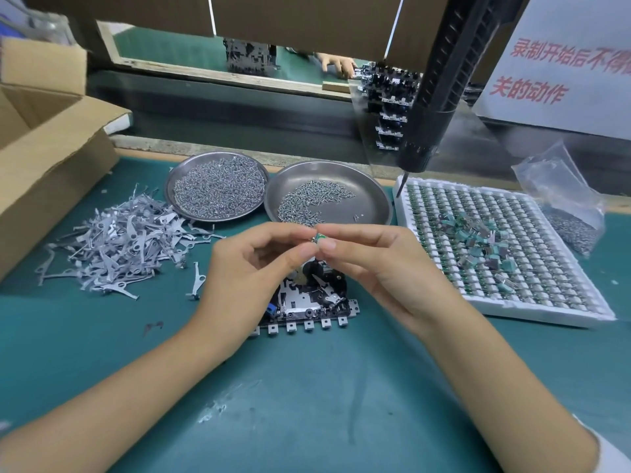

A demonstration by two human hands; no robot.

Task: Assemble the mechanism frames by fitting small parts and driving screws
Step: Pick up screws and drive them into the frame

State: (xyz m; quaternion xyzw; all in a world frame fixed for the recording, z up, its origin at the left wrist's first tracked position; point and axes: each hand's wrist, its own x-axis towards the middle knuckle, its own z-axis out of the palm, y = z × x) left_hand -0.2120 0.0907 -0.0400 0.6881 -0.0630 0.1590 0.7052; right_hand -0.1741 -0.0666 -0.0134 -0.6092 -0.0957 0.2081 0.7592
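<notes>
A small green part (320, 237) is pinched between both hands, directly above a black-and-silver frame (307, 302) lying flat.

Left hand (252, 264) and right hand (372, 264) are pinching a small green part (320, 237) together above the mechanism frame (307, 302); screw dishes (372, 189) sitting at 12 o'clock.

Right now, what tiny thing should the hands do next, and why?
Probably lower the small green part onto the mechanism frame just below. Both the left hand and right hand pinch it above the frame, and the hanging electric screwdriver is untouched.
</notes>
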